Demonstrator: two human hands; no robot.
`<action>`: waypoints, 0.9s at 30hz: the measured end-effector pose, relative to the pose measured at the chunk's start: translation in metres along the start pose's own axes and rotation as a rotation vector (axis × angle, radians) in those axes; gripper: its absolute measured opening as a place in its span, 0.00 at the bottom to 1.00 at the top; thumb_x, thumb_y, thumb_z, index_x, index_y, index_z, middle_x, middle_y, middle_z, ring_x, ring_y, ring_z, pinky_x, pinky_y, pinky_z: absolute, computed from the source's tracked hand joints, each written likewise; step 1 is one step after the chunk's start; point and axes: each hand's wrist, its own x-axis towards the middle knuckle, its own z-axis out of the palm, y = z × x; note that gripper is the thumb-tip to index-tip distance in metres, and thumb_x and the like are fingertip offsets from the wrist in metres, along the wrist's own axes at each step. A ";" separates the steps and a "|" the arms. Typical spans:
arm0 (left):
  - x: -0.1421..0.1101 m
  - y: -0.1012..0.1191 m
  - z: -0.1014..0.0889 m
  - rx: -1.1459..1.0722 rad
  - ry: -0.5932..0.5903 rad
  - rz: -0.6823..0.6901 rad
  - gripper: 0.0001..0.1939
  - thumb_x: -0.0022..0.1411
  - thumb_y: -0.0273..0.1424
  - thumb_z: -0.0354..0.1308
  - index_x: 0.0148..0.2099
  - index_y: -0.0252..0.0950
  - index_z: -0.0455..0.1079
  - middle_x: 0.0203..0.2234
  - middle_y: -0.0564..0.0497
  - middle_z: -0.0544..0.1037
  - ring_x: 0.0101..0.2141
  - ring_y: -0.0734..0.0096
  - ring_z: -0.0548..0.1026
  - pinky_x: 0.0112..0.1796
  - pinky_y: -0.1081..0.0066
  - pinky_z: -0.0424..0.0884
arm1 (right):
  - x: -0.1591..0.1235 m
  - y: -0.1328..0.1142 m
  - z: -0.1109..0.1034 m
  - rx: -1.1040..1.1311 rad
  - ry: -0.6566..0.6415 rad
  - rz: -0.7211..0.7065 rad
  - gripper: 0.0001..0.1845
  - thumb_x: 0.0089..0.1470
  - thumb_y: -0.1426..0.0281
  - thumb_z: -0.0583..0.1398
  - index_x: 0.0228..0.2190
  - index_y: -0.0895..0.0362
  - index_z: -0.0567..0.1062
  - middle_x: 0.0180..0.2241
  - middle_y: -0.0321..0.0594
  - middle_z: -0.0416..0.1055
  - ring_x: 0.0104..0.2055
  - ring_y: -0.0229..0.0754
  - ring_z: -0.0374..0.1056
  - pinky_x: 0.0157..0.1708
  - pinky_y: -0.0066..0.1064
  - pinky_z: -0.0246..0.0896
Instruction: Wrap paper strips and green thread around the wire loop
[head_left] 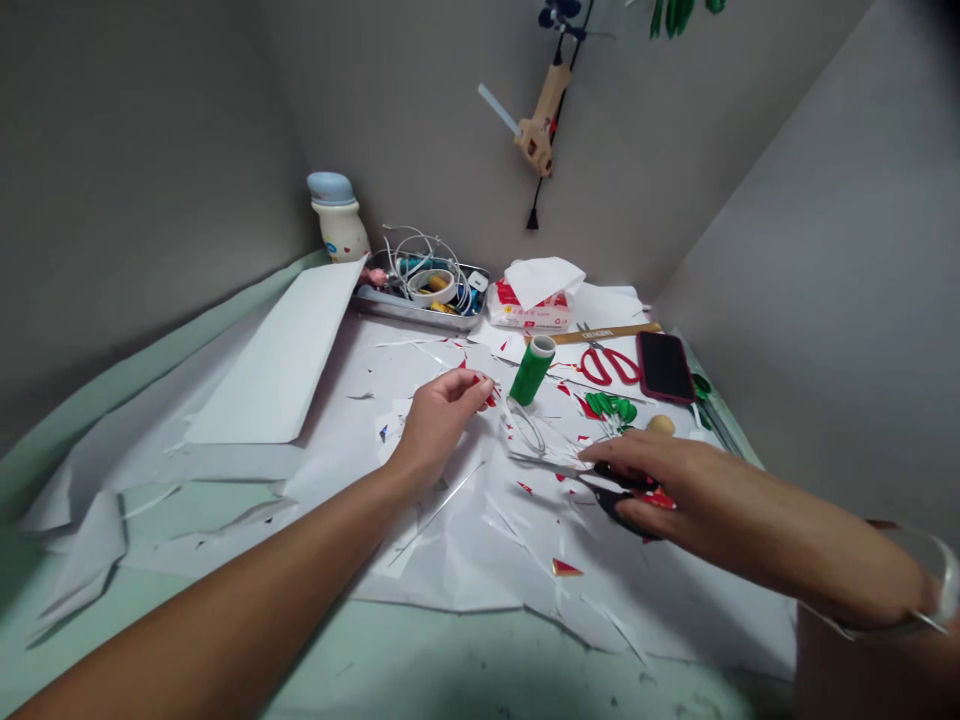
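Note:
My left hand (442,412) is closed in a pinch on a small red piece (490,394), perhaps paper or foil, mostly hidden by the fingers. Lower and to the right, my right hand (660,470) grips black-handled scissors (559,467), whose blades point left across the paper. Just beyond the blades lies a loop of white wire (534,430). A green thread spool (533,372) stands upright between my hands, farther back. Red scraps (566,568) with gold edges are strewn around. A bundle of green pieces (611,408) rests behind my right hand.
White paper (465,560) covers much of the green table. At the back are a metal tray (420,315) of wires and tape, a tissue pack (529,308), red-handled scissors (609,366) and a phone (665,367). A folded white board (277,360) stands left; a glue gun (541,125) hangs above.

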 end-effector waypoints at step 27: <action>-0.010 0.004 0.006 0.191 -0.095 0.155 0.09 0.59 0.38 0.58 0.36 0.39 0.75 0.33 0.51 0.78 0.35 0.68 0.73 0.41 0.67 0.66 | 0.014 -0.009 0.006 -0.207 0.118 0.052 0.19 0.56 0.72 0.57 0.49 0.46 0.72 0.39 0.42 0.69 0.34 0.41 0.68 0.33 0.31 0.61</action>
